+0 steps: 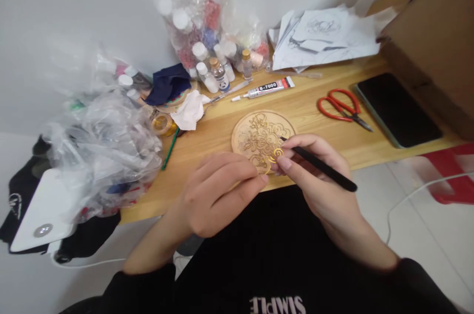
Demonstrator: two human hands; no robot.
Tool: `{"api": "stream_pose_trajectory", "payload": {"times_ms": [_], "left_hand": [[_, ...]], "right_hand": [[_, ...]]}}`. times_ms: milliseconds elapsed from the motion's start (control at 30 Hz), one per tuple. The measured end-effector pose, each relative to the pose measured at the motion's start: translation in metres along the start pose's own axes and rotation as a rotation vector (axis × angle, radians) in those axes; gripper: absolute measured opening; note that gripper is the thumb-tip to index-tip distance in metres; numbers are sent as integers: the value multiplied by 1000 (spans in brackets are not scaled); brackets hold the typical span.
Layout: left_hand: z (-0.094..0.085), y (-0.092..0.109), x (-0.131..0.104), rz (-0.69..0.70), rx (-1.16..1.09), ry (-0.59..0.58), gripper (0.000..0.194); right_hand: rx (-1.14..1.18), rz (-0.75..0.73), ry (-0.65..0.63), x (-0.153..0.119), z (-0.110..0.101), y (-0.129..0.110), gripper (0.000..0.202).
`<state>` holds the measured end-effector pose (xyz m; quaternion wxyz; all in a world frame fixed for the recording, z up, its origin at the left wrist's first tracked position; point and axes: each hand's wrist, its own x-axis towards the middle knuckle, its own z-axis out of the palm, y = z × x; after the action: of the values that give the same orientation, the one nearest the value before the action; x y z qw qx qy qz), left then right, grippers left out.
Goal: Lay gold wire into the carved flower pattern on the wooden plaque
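Between my two hands is a thin gold wire (277, 152) bent into a small spiral with a loose curved tail. The thumb and fingers of my left hand (222, 195) pinch the tail end. My right hand (326, 190) is closed, with its thumb and fingertips at the spiral. Black tweezers (322, 168) lie across that same hand, their tips pointing to the upper left. Just beyond the fingers sits a round wooden plaque (239, 129) covered with gold wire scrolls and a line drawing. My hands hide its near edge.
Behind the plaque lies a glue tube (268, 88). Red-handled cutters (338, 104) and a dark-screened phone (400, 111) are on the right, beside a cardboard box (433, 47). Bags of bottles (200, 22) and paper sheets (322, 37) line the wall. Crumpled plastic (107, 136) covers the left end.
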<state>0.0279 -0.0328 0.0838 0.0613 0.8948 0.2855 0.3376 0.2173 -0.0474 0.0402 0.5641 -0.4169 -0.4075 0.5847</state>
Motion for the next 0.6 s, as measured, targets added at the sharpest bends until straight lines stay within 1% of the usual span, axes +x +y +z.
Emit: {"api": "stream_pose_trajectory", "payload": {"times_ms": [100, 133, 167, 200, 267, 333, 433, 600], "left_hand": [[-2, 2, 4, -12, -85, -8, 9], [-3, 2, 6, -52, -129, -13, 10], [-4, 3, 8, -111, -159, 45, 9], [-4, 3, 10, -203, -194, 86, 7], [-3, 4, 13, -364, -282, 42, 11], [-2, 5, 16, -446, -385, -45, 12], [0, 8, 20, -478, -491, -101, 12], [3, 11, 23, -473, -519, -117, 11]], "right_hand": [[-46, -55, -1, -1, -1, -3, 20], [-58, -80, 2, -2, -2, -5, 21], [-73, -107, 5, -3, -2, -6, 21], [-95, -133, 8, -4, -2, -8, 21], [-169, -185, 16, -6, -2, -11, 21], [-273, -242, 22, -7, -1, -14, 21], [-412, -328, 26, -9, -2, -17, 22], [-502, -385, 46, -11, -5, -21, 20]]}}
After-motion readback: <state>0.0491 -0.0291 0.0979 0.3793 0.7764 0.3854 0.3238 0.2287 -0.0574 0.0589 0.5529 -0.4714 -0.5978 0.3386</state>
